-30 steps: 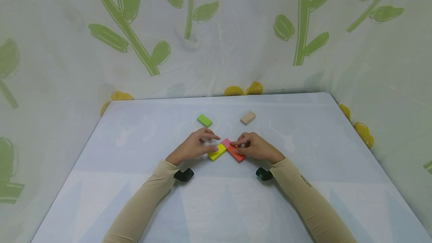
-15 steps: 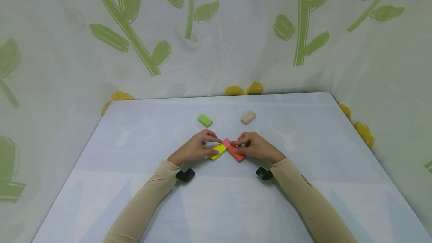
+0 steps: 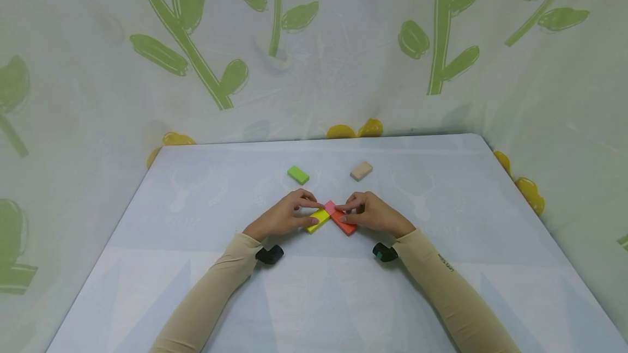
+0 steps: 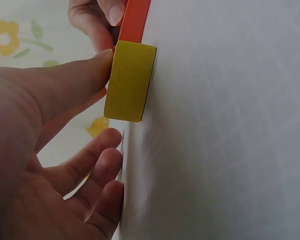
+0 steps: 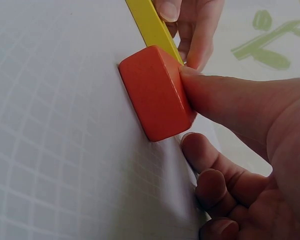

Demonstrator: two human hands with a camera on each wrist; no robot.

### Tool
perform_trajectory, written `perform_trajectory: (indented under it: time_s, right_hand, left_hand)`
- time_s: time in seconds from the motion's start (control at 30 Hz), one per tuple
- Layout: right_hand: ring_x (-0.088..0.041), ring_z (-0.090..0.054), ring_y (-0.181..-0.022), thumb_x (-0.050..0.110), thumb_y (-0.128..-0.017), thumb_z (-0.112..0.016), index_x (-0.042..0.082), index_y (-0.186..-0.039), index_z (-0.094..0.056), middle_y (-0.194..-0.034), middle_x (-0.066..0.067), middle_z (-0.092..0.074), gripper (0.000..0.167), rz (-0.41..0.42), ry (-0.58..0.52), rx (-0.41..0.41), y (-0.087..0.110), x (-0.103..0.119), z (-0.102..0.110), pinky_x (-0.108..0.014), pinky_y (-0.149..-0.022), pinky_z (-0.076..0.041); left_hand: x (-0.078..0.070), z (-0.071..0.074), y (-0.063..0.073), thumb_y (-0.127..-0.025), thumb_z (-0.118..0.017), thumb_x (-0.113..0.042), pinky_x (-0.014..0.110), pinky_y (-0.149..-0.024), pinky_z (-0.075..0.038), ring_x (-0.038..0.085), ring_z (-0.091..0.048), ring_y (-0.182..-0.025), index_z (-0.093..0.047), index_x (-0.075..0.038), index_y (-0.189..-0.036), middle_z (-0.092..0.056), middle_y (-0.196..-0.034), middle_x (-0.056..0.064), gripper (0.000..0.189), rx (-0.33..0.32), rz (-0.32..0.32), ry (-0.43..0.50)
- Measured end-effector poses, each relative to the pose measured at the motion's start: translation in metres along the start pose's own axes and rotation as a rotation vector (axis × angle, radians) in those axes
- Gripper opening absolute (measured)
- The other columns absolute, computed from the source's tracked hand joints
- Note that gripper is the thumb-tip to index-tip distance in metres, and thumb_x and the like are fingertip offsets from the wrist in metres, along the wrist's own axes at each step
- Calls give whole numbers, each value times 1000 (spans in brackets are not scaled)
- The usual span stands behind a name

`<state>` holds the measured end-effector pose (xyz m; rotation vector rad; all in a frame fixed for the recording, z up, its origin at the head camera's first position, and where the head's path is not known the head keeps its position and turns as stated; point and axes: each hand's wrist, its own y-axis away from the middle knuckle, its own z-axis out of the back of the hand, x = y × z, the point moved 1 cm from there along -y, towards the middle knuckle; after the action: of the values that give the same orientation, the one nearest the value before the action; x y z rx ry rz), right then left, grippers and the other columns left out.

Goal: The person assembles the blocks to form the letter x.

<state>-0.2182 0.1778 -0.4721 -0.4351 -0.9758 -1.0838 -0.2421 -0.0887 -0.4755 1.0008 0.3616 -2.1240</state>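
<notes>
Yellow block and red block are set flat on the bench, converging at the pink block. Yellow is pressed by the left grip, red by the right grip; neither is clenched. Judged light, rigid, slick; best pinched by the long sides.

Yel. block, red-org. block, pink block, grn leaf-print bkgd

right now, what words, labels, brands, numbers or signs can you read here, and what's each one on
None can be read with certainty.
Right sleeve: small dark lettering, too small to read.
Table: faint, pale marks that look like lettering, too washed out to read.
Yellow block and orange block: no writing on the faces showing.
</notes>
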Motion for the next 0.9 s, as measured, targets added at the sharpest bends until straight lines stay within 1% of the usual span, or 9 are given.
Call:
perform_trajectory:
  time_s: [0.13, 0.3, 0.5, 0.73, 0.9]
  right_hand:
    - [-19, -54, -90, 15, -91, -79, 12, -127, -73, -102, -6, -70, 36, -7, 6, 0, -1, -1, 0, -25, -72, -43]
    - [-18, -53, -89, 16, -91, -79, 12, -126, -74, -100, -6, -69, 36, 11, 25, -5, -1, 0, 0, -27, -73, -43]
    - [-20, -52, -89, 18, -91, -80, 15, -125, -75, -99, -5, -68, 35, -19, 25, -15, -1, -1, 0, -29, -73, -43]
    - [-20, -52, -89, 17, -91, -80, 15, -125, -75, -98, -5, -68, 35, -7, 29, -13, -1, -1, -1, -28, -73, -43]
    - [-19, -52, -89, 18, -91, -80, 13, -125, -75, -99, -7, -68, 35, -1, 24, -15, 0, -1, 0, -27, -73, -42]
  left_hand:
    - [1, -1, 0, -96, -74, -24, 49, -109, -46, 27, -50, -127, -71, -16, -134, -57, -134, 9, 39, -3, -12, -8]
    - [2, -2, -1, -96, -74, -23, 48, -109, -45, 26, -50, -127, -71, -16, -134, -57, -134, 8, 38, -4, -15, -12]
    - [0, -1, -1, -96, -74, -24, 48, -110, -44, 27, -48, -128, -71, -16, -135, -57, -133, 8, 39, -1, -12, -17]
    - [2, -2, -2, -97, -74, -22, 46, -109, -44, 27, -48, -128, -71, -16, -135, -56, -134, 9, 39, 3, -20, -21]
    - [3, -2, -2, -97, -73, -23, 46, -109, -43, 27, -47, -128, -70, -16, -136, -55, -134, 9, 39, 5, -23, -26]
